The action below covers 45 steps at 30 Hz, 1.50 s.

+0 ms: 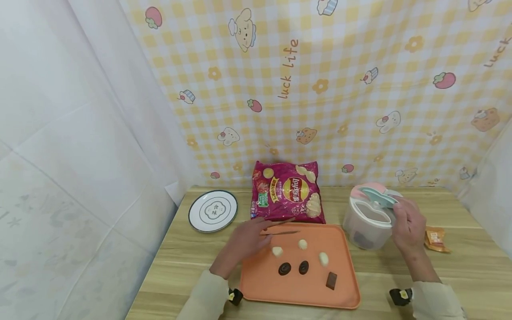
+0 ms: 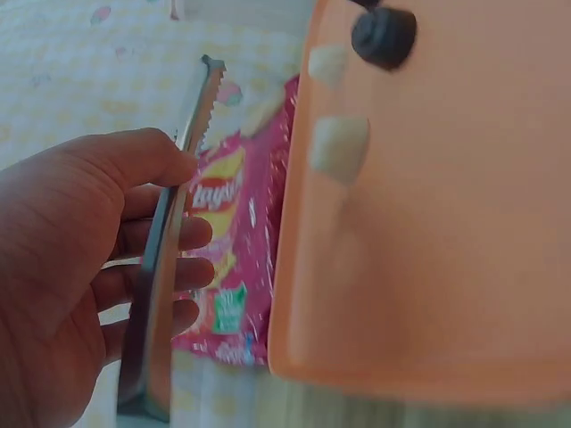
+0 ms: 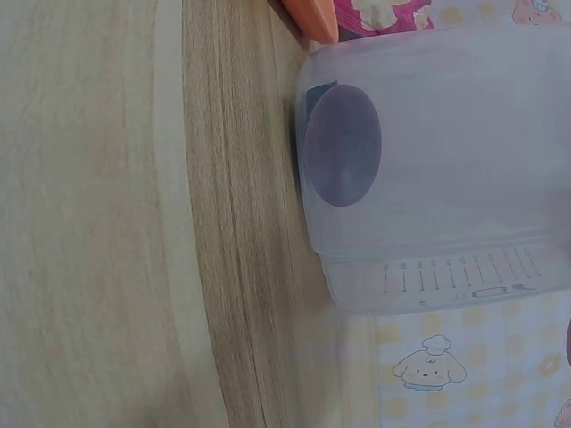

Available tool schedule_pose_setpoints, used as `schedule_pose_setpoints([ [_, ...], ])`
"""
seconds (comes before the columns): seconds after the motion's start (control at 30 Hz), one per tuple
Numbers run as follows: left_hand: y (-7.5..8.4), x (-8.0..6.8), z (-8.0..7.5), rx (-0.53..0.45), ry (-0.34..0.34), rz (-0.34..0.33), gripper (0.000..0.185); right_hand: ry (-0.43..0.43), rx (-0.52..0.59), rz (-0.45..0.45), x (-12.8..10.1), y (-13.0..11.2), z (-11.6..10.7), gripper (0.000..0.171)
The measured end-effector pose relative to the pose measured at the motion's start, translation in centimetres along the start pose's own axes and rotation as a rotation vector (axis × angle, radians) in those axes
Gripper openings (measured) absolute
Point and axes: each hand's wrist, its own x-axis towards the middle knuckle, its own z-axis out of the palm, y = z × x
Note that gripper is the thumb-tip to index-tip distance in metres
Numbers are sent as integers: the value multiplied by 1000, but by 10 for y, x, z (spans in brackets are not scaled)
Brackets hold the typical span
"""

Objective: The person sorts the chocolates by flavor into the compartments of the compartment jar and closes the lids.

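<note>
at centre frame, metal tongs (image 1: 280, 226) are gripped by the left hand (image 1: 246, 242) over the upper left corner of the orange tray (image 1: 344, 293). further right, the lid (image 1: 378, 198) of the clear container (image 1: 366, 226) is pinched by the right hand (image 1: 408, 226).

A pale wooden table (image 1: 188, 262) carries a flat orange plastic tray (image 1: 344, 298) beneath the left fingers (image 1: 266, 231). A magenta crisp bag (image 1: 286, 191) and round white plate (image 1: 212, 210) lie beyond them. A translucent plastic container (image 1: 366, 226) stands under the right fingers (image 1: 400, 213), a small orange packet (image 1: 436, 239) just beside.
</note>
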Motion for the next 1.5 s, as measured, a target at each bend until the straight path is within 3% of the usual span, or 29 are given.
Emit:
schedule_pose_setpoints([
  [0.4, -48, -24, 4, 44, 18, 37, 33, -9, -22, 18, 1, -1, -1, 34],
  [0.6, -63, -32, 9, 82, 26, 43, 32, -2, -15, 7, 2, -1, 1, 33],
  [0.83, -66, -36, 8, 61, 19, 41, 32, 3, -3, -5, 2, 0, 1, 32],
  [1.07, -68, -41, 10, 20, -51, 3, 34, -6, -21, 3, 2, -2, 1, 33],
  [1.5, -68, -42, 8, -31, -77, -22, 35, -3, -48, 8, 0, 0, 1, 34],
])
